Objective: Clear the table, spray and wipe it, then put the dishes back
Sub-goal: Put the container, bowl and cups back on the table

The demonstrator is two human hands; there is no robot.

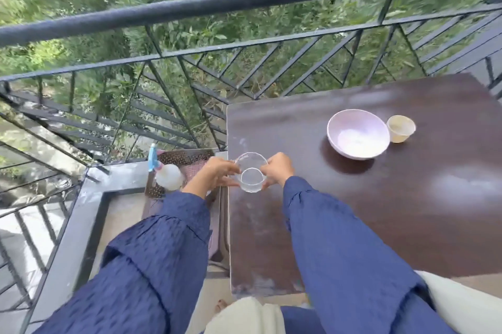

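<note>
A clear glass bowl (251, 174) hangs tilted over the left edge of the dark brown table (407, 225). My left hand (217, 173) grips its left side and my right hand (277, 170) grips its right side. Farther right on the table stand a pale pink bowl (358, 134) and, just beside it, a small beige cup (401, 128). A spray bottle (165, 172) with a blue nozzle stands on a low patterned stool (187, 162) left of the table.
A black metal railing (190, 7) runs behind and to the left, with greenery beyond. The grey balcony ledge (81, 214) lies at lower left. White fabric (461, 303) shows at the bottom right.
</note>
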